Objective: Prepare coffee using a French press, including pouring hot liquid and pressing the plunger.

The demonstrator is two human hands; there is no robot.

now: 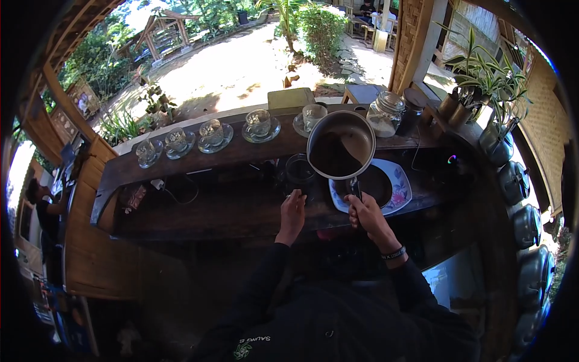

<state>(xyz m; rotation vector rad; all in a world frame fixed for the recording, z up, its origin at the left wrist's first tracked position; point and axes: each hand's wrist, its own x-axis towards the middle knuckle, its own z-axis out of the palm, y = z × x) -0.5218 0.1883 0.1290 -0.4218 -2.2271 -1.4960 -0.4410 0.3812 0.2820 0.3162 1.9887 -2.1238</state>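
I have a saucepan (364, 136) raised above the tabletop (211, 214), my right grip (369, 220) wrapped around its handle (355, 187). Dark brown contents (330, 155) cover part of its paler brown inside. Near the saucepan's lower left, my left grip (291, 220) is curled beside a dim round vessel (300, 169); I cannot tell whether it holds anything. Partly beneath the saucepan, a flowered plate (401, 194) bears a dark disc (377, 187). Beyond the saucepan stand glass cups (257, 123); right of it, a jar (384, 120) has pale contents. The saucepan looks round, pale-rimmed, its mouth facing me. Below it, the tabletop is dark wood; far beyond it lies a sunlit garden (211, 66).
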